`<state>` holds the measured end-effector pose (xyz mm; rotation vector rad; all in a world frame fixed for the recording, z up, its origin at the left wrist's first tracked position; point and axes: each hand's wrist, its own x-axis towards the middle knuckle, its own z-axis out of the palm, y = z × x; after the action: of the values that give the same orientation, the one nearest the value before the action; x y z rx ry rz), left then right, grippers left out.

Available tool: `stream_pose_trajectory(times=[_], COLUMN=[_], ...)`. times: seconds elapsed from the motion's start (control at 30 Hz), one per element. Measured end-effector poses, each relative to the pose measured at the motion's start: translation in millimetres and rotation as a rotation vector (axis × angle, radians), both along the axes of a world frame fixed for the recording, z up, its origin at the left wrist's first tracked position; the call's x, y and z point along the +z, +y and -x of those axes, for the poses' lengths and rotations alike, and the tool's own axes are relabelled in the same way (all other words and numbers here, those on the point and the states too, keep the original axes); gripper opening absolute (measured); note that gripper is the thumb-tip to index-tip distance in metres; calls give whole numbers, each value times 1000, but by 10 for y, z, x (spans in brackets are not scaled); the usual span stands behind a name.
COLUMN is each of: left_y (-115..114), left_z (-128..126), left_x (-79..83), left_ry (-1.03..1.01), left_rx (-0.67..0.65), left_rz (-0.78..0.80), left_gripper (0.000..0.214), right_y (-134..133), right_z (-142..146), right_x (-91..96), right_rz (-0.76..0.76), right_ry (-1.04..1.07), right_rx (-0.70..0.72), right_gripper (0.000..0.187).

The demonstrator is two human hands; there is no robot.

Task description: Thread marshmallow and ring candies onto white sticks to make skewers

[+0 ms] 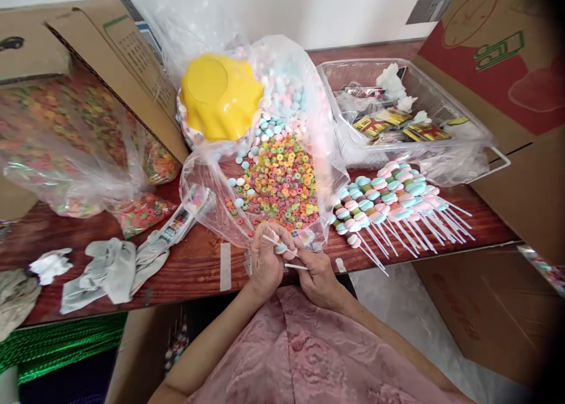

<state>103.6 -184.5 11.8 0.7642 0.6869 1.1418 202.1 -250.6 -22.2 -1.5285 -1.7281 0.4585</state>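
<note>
My left hand [265, 261] is closed around a thin white stick [276, 243] with a pale candy piece threaded on it. My right hand [318, 274] is pinched on another white stick end [295, 267], close beside the left hand. Both hands are at the near edge of the wooden table [194, 265], just in front of an open clear plastic bag [273, 186] holding colourful candy rings and pastel round candies.
A pile of finished candy skewers [388, 201] lies to the right. Behind it stands a clear tray [410, 115] with wrappers. A yellow bowl [219, 96] sits upside down on the candy bag. Cardboard boxes [507, 98] flank both sides; grey cloths [115, 268] lie left.
</note>
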Motion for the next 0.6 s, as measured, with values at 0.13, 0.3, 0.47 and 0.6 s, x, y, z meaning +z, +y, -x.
stream_pose_trajectory(times=[0.13, 0.3, 0.47, 0.6], left_y=[122, 185, 60, 71], left_z=[-3, 7, -148, -203], left_x=[-50, -89, -38, 46], left_ry=[-81, -203, -231, -210], left_rx=[-20, -59, -180, -275], left_rz=[183, 395, 296, 214], left_gripper=[47, 45, 42, 46], right_y=[-62, -241, -396, -447], right_z=[-60, -228, -377, -643], right_x=[134, 185, 167, 258], right_rz=[9, 20, -83, -146], right_ry=[90, -20, -54, -108], right_rx=[67, -40, -162, -381], right_gripper=[29, 30, 24, 23])
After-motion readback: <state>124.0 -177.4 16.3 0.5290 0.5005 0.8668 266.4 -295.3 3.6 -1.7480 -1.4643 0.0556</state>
